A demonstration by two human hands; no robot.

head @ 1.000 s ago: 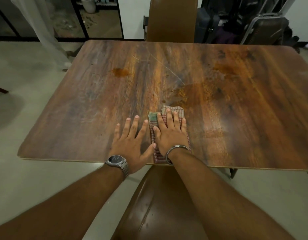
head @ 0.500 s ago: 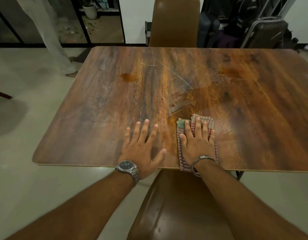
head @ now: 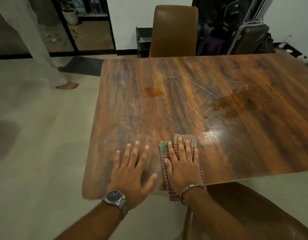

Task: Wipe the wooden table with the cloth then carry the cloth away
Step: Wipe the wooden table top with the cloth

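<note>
Cloth sits at the table's near edge, pinned flat under your right hand; your left hand rests open on bare wood beside it. Press evenly and sweep out toward the orange stains, overlapping your passes.

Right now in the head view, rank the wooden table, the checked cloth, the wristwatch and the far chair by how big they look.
1. Wooden table, by far the largest.
2. Far chair, only its backrest showing.
3. Checked cloth, partly hidden under the right hand, so its ranking is unsure.
4. Wristwatch.
</note>
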